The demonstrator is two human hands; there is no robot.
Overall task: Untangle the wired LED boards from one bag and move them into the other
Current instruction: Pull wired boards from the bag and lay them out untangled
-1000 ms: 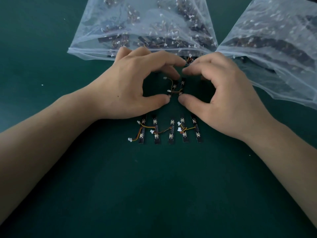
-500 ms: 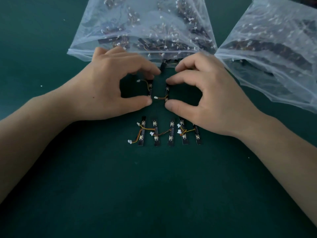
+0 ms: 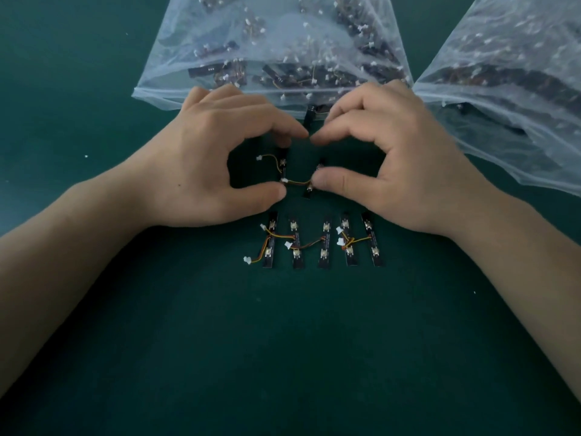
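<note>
Head view: two wired boards are held apart just before two bags (image 3: 273, 42).
The left board (image 3: 284, 163) is pinched by the left hand (image 3: 207, 165) and the right board (image 3: 309, 191) by the right hand (image 3: 393, 165), fingers curled, seemingly so the wire (image 3: 297, 182) between is drawn straight. A row (image 3: 323, 240) of five is laid nearer on the mat (image 3: 283, 341).

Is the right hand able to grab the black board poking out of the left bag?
Probably yes. The black board lies uncovered just past the fingertips of the right hand. But that hand is pinching another board, so it must let go first.
</note>
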